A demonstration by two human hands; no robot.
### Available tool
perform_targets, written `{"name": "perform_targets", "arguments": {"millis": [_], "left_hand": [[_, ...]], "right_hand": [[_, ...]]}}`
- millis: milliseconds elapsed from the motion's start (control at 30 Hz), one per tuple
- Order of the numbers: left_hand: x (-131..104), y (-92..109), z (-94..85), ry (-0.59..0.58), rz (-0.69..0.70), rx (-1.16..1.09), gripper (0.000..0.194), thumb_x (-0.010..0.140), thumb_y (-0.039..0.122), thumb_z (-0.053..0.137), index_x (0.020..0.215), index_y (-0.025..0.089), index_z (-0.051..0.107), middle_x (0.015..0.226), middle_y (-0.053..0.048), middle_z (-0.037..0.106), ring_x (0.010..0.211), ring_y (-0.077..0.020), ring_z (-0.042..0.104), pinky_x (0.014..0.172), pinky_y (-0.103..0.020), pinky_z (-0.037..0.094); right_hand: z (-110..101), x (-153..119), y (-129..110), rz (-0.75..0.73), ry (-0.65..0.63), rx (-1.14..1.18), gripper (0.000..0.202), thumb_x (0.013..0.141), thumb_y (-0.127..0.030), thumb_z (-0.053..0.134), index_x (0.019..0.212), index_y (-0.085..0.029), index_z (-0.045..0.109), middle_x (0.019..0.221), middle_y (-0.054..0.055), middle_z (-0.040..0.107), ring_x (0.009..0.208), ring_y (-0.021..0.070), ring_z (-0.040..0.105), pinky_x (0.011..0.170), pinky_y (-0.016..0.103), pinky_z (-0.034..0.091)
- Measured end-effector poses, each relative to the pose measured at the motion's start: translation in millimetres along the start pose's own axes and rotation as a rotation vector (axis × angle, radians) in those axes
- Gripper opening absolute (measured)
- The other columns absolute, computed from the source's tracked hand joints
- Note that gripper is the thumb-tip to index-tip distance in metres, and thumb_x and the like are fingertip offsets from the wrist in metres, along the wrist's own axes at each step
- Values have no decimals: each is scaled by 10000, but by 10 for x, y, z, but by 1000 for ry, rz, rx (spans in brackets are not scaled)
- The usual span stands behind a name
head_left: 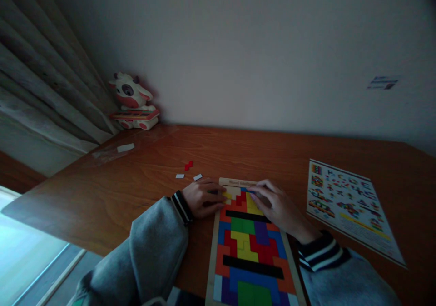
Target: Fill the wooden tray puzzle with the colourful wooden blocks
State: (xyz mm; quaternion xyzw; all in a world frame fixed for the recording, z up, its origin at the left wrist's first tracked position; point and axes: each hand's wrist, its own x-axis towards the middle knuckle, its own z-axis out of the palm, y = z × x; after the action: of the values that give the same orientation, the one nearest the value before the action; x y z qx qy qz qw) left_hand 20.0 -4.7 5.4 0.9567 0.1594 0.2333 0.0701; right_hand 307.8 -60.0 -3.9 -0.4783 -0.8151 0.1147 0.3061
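A wooden puzzle board (237, 183) lies lengthwise before me, filled with flat coloured block pieces in red, yellow, green, blue, orange, purple and black. My left hand (204, 198) rests at its upper left edge, fingers stretched and slightly apart, beside a small yellow piece (227, 196). A bare patch of wood shows near the top of the board. My right hand (281, 208) reaches over the upper right corner, thumb and fingertips closed at a blue puzzle piece (243, 189). A yellow piece (251, 204) lies just below those fingertips, partly covered by the hand.
Loose on the table (272, 156) are a red piece (188, 165) and two white pieces, one white piece (180, 176) farther left. A printed pattern sheet (350, 206) lies right. A cow toy (134, 101) stands back left, near a plastic bag (112, 153) and curtain (44, 69).
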Motion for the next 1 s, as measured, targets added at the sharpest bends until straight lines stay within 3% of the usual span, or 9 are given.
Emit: {"name": "perform_targets", "arguments": {"millis": [500, 800, 1000], "left_hand": [[32, 13, 1, -31, -46, 59, 317, 934, 362, 542, 1147, 176, 688, 1240, -124, 650, 1096, -264, 597, 940, -444, 525], [30, 4, 14, -15, -24, 82, 291, 947, 328, 535, 1149, 175, 678, 1249, -120, 652, 1120, -252, 600, 966, -425, 514], [68, -57, 102, 60, -180, 52, 273, 954, 325, 538, 1134, 177, 681, 1130, -95, 714, 1001, -216, 662, 912, -382, 530]], "right_hand": [[38, -10, 0, -52, -11, -56, 274, 951, -282, 513, 1187, -297, 652, 1050, 65, 593, 1006, 222, 604, 892, 419, 517], [16, 1, -1, 8, 14, -29, 265, 959, -304, 489, 1152, -272, 669, 1029, 75, 605, 984, 229, 608, 880, 431, 524], [30, 3, -4, 43, 32, -33, 254, 955, -319, 491, 1116, -253, 676, 1007, 76, 606, 962, 236, 613, 867, 429, 525]]}}
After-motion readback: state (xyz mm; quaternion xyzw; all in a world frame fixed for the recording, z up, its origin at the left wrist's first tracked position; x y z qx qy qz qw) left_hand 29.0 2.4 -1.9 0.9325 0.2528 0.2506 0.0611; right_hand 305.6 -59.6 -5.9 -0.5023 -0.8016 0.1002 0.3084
